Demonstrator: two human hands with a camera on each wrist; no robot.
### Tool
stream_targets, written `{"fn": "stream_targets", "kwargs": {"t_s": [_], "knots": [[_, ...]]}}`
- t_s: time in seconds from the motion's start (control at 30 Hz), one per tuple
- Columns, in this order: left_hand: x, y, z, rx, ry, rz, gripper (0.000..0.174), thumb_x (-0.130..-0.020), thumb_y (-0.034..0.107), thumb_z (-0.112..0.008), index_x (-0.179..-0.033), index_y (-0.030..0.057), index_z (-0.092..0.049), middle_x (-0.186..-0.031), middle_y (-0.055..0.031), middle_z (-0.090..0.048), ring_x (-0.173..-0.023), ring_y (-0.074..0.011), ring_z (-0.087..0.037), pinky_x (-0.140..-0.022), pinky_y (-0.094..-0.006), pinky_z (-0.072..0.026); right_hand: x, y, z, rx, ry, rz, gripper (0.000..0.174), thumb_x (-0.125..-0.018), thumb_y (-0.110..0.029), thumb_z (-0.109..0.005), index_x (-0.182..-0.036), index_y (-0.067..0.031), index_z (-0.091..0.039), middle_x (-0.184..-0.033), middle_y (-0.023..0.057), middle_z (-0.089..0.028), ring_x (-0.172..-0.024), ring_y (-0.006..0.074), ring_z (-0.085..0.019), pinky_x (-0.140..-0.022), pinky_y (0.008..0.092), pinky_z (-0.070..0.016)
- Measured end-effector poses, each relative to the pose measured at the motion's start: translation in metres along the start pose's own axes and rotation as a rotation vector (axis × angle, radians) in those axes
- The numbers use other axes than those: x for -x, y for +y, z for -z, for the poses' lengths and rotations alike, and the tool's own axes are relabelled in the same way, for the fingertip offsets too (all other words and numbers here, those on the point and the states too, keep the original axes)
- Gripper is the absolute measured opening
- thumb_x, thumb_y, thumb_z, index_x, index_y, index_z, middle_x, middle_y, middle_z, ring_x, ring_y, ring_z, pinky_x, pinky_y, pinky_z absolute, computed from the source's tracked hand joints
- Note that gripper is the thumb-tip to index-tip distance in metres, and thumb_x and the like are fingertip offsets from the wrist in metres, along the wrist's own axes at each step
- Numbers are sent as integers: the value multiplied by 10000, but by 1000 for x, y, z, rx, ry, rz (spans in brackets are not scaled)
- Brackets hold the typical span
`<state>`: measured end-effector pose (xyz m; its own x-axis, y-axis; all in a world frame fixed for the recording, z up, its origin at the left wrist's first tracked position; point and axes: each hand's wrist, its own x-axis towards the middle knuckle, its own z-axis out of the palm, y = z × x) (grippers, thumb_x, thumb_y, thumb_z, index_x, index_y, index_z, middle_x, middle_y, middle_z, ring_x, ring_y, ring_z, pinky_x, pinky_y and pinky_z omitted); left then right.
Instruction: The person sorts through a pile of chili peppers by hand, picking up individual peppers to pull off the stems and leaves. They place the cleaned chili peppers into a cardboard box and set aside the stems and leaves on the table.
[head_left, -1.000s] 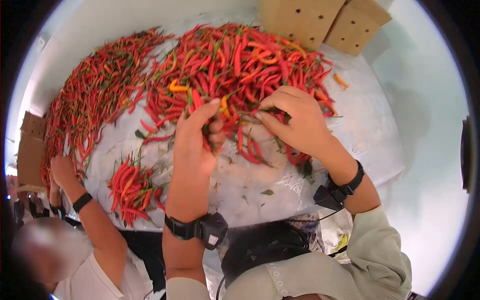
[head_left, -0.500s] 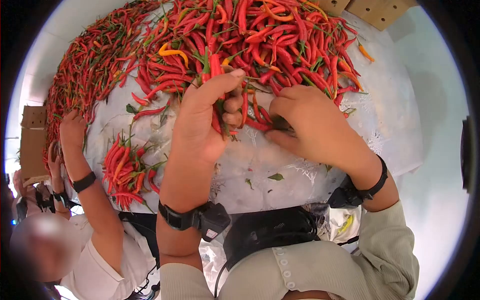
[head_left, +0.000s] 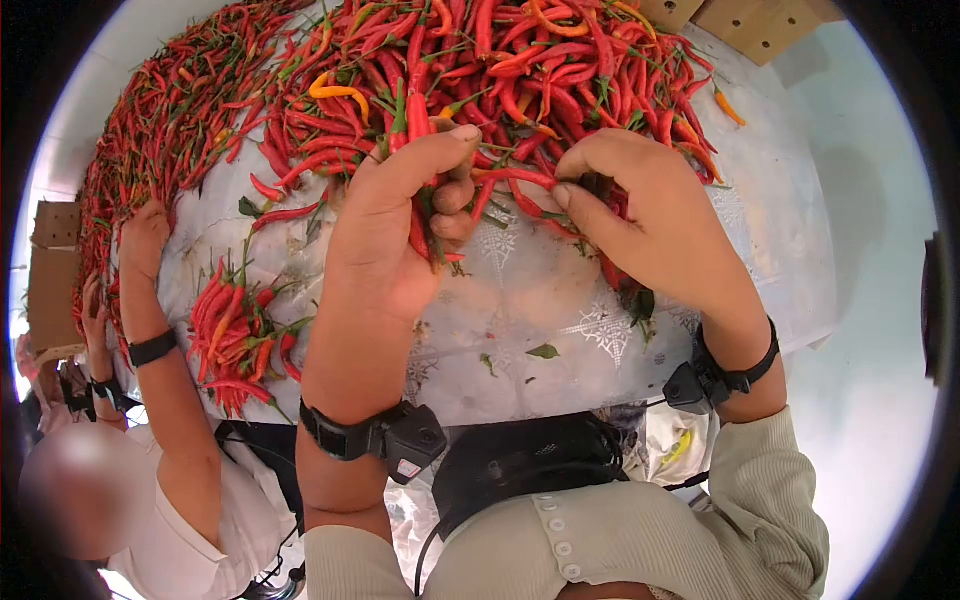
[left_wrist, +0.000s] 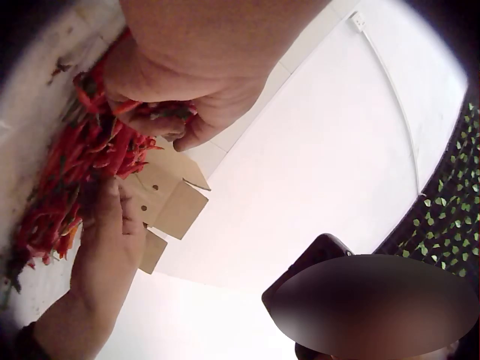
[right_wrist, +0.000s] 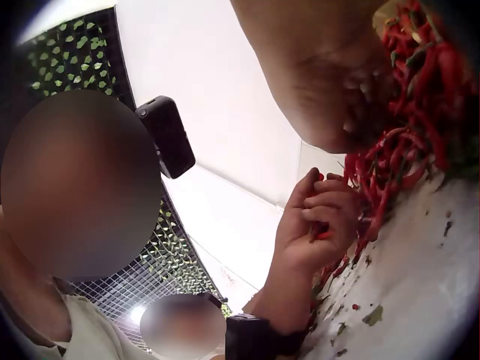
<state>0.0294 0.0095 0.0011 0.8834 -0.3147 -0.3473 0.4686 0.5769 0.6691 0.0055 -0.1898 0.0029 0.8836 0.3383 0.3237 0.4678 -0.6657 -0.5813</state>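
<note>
In the head view my left hand (head_left: 395, 220) grips a few red chillies (head_left: 418, 118) upright, their ends showing above and below the curled fingers. My right hand (head_left: 655, 215), to its right, pinches a red chilli (head_left: 528, 176) between thumb and index finger at the near edge of the large chilli heap (head_left: 490, 60). More red chillies show under the right palm. The left wrist view shows both hands by the heap, and in the right wrist view red bits stick out of the left fist (right_wrist: 322, 217).
A small chilli pile (head_left: 228, 335) lies left of my left forearm. Another person's hand (head_left: 146, 240) is at the long heap (head_left: 165, 135) on the left. Cardboard boxes (head_left: 755, 25) stand at the back right, another (head_left: 55, 290) at far left. A loose leaf (head_left: 543, 351) lies on the white cover.
The head view has tilted nearer the table. My right hand has moved up from the near side of the loose chillies and now pinches one. My left hand still grips its chillies.
</note>
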Motion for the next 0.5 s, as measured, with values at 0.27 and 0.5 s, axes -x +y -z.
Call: {"fn": "stream_targets", "kwargs": {"t_s": [0.27, 0.5], "knots": [[1, 1, -3, -12, 32, -37, 103, -811, 107, -627, -889, 91, -562, -698, 36, -503, -524, -25, -408, -395, -151, -290, -4, -4, 5, -275, 42, -160, 114, -860, -113, -561, -876, -2, -580, -740, 50, -559, -671, 128, -522, -604, 272, -416], [7, 0, -10, -281, -95, 98, 184, -759, 182, -717, -858, 96, -589, -713, 31, -574, -542, -42, -519, -377, -172, -321, -3, -5, 2, -493, -2, -25, 116, -861, -72, -559, -958, -8, -569, -748, 2, -557, -665, 61, -519, -590, 219, -426]]}}
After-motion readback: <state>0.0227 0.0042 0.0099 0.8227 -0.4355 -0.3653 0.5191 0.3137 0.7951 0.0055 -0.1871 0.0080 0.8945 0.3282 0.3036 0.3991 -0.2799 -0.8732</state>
